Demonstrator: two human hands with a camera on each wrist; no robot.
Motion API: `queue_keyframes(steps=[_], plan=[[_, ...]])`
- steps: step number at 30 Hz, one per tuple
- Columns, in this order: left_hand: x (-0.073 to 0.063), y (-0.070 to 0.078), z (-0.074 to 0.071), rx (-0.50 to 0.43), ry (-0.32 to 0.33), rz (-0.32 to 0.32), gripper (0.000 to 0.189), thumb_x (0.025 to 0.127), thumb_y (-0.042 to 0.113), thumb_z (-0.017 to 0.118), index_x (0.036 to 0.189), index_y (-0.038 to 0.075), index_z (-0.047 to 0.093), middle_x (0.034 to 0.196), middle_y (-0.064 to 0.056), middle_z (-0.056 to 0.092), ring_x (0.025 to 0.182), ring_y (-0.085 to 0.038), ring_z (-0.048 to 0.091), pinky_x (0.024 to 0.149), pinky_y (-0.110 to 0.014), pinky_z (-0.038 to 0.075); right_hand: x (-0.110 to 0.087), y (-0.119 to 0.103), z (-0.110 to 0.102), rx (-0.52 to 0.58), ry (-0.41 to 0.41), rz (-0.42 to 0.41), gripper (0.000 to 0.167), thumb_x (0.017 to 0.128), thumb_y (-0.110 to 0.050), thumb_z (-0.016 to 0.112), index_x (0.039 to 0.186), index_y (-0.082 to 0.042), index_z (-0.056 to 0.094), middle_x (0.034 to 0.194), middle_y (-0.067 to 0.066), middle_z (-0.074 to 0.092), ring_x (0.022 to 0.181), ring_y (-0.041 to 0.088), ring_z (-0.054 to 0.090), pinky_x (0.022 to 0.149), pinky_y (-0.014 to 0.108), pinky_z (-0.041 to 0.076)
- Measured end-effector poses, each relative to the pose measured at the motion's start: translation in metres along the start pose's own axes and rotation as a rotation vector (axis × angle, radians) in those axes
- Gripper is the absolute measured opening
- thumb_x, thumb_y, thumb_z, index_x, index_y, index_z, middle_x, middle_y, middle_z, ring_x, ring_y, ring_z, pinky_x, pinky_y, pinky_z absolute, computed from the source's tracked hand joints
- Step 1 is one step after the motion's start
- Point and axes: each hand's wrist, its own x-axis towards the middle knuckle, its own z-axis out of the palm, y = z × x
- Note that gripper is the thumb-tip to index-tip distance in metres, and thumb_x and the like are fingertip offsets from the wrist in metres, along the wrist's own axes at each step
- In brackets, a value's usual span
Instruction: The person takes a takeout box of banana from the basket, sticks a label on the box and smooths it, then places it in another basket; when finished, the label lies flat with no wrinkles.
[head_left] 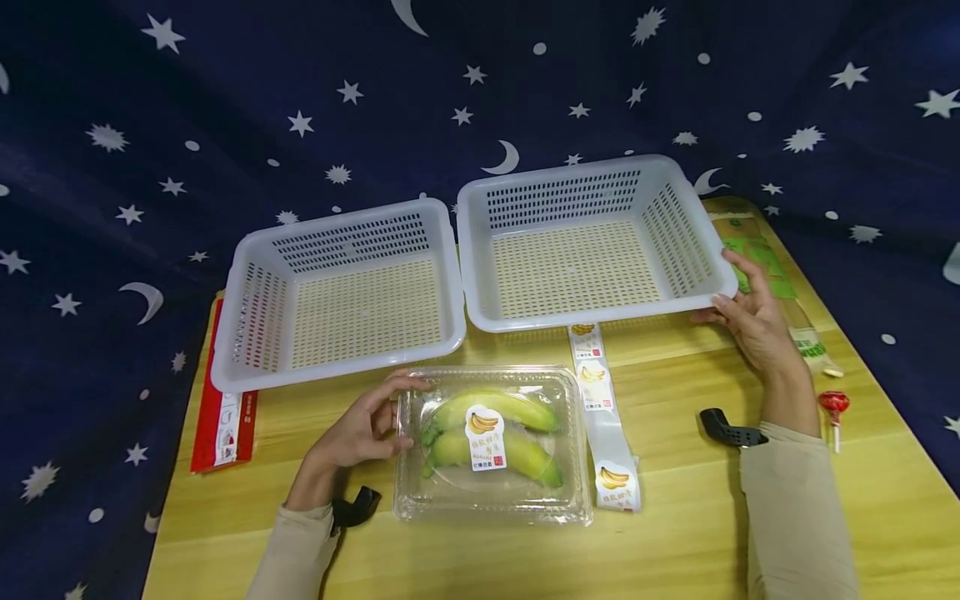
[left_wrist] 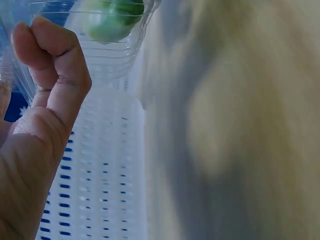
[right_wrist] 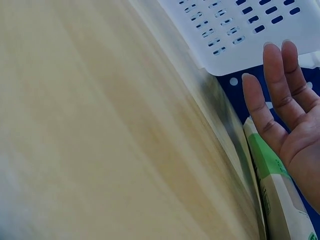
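Note:
My left hand [head_left: 369,427] grips the left edge of a clear plastic clamshell box [head_left: 491,504], thumb at the side and fingers at the far corner. Two yellow-green bananas [head_left: 487,408] lie inside, and a banana sticker [head_left: 486,437] is on the lid. In the left wrist view the curled fingers [left_wrist: 67,60] press against the box wall. At the right, my other hand [head_left: 757,325] holds the near right corner of a white slotted basket [head_left: 592,315] by thumb and forefinger. Its remaining fingers [right_wrist: 274,75] extend beside the basket in the right wrist view.
A second white basket [head_left: 345,371] stands to the left, partly over a red packet [head_left: 243,425]. Beside the box runs a strip of banana stickers [head_left: 603,429]. A green-and-tan bag [head_left: 765,258] and a red lollipop [head_left: 834,403] lie along the right side of the wooden table [head_left: 675,533].

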Motion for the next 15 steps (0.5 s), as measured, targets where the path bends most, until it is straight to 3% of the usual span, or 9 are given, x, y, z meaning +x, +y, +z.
queue_keyframes(steps=[3,7,11,13,15], plan=[[0.003,0.008,0.004,-0.024,-0.012,0.041,0.071,0.075,-0.02,0.063,0.141,-0.008,0.038,0.15,-0.013,0.028,0.046,-0.017,0.035,0.039,-0.024,0.04,0.0,0.0,-0.001,-0.002,0.0,0.003,0.063,0.095,0.017,0.04,0.151,-0.008,0.027,0.127,0.02,0.057,0.087,0.029,0.072,0.077,0.033,0.06],[0.008,0.021,0.007,-0.044,-0.017,0.113,0.075,0.072,-0.023,0.062,0.141,-0.008,0.038,0.152,-0.014,0.028,0.05,-0.012,0.038,0.042,-0.018,0.041,0.0,-0.002,-0.001,0.003,0.001,0.008,0.062,0.095,0.017,0.04,0.151,-0.008,0.028,0.125,0.02,0.058,0.086,0.029,0.072,0.077,0.032,0.06],[0.015,0.038,0.005,-0.122,-0.027,0.155,0.075,0.071,-0.024,0.059,0.141,-0.008,0.038,0.152,-0.014,0.026,0.074,-0.007,0.053,0.059,-0.016,0.052,-0.001,-0.003,-0.001,0.012,-0.011,0.019,0.062,0.096,0.017,0.04,0.151,-0.01,0.028,0.124,0.019,0.059,0.085,0.029,0.072,0.078,0.032,0.06],[0.019,0.046,0.001,-0.174,-0.044,0.185,0.076,0.07,-0.025,0.057,0.142,-0.01,0.036,0.152,-0.017,0.024,0.09,-0.01,0.057,0.066,-0.019,0.055,-0.001,-0.003,-0.001,0.007,-0.009,0.025,0.062,0.096,0.016,0.04,0.151,-0.01,0.029,0.124,0.018,0.059,0.084,0.029,0.072,0.078,0.032,0.06],[0.023,0.053,-0.003,-0.188,-0.042,0.212,0.077,0.069,-0.025,0.056,0.142,-0.011,0.035,0.152,-0.02,0.025,0.096,-0.011,0.058,0.069,-0.019,0.056,0.0,-0.004,-0.001,-0.003,-0.01,0.037,0.062,0.096,0.015,0.041,0.151,-0.011,0.029,0.125,0.017,0.059,0.085,0.028,0.072,0.078,0.031,0.06]])
